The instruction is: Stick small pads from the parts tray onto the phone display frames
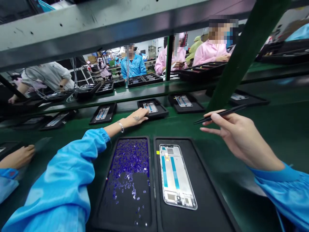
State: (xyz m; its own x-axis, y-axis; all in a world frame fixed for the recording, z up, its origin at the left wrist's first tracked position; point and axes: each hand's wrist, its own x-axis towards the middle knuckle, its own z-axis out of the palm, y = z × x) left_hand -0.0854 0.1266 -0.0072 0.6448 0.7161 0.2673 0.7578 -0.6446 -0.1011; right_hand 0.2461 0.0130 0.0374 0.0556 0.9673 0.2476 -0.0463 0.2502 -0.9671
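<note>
My left hand (138, 116) reaches forward, with its fingers and thumb at the near left edge of a black tray (162, 114) that holds a phone frame (150, 107). My right hand (235, 133) is raised over the bench at the right, pinching black tweezers (223, 113) whose tips point left. Nothing shows between the tips. Close to me lies a tray (125, 212) scattered with small, purple-edged clear pieces (131, 158). Beside it, another tray (207, 206) carries a silver phone frame (177, 177) with two blue strips and a yellow tab.
More trays with phone frames stand along the green bench, such as one tray (103, 113) left of my hand and one (185, 103) to its right. A slanted green post (241, 61) rises at the right. Another person's hand (20, 156) rests at far left. Several people sit opposite.
</note>
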